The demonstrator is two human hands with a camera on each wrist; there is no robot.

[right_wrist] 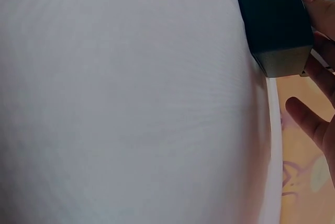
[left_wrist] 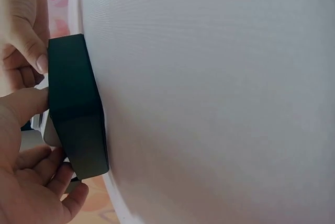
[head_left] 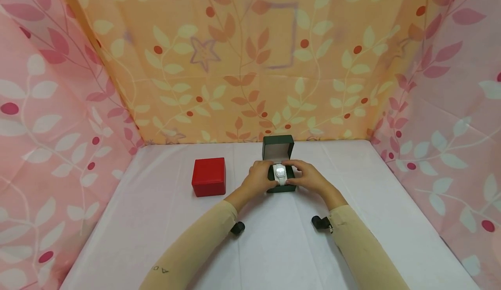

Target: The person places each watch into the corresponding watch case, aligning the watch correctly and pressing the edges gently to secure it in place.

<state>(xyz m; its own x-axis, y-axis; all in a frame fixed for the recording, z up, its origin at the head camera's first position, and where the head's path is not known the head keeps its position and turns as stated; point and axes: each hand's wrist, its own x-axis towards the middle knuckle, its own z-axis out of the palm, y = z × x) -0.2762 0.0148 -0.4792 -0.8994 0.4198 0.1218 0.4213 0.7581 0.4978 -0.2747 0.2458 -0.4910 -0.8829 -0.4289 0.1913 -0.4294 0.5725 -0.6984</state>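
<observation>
A white wristwatch [head_left: 280, 171] with a pale, rounded face sits in the opened dark green box [head_left: 281, 189], whose lid [head_left: 278, 142] stands up at the back. My left hand [head_left: 257, 178] holds the watch from its left side, fingers at the upper end and thumb at the lower end. From the other side my right hand [head_left: 311, 178] pinches it in the same way. In the left wrist view the left thumb [left_wrist: 29, 103] reaches over the rim of the green box [left_wrist: 76, 103], and parts of the fingers are hidden behind it. Right fingers [right_wrist: 322, 75] show beside the box corner.
A closed red box [head_left: 209, 177] stands on the white-covered table [head_left: 164, 220], left of the green box. A leaf-patterned yellow curtain [head_left: 235, 64] hangs behind, with pink curtains [head_left: 43, 129] at both sides. Small black devices [head_left: 321, 222] sit at both wrists.
</observation>
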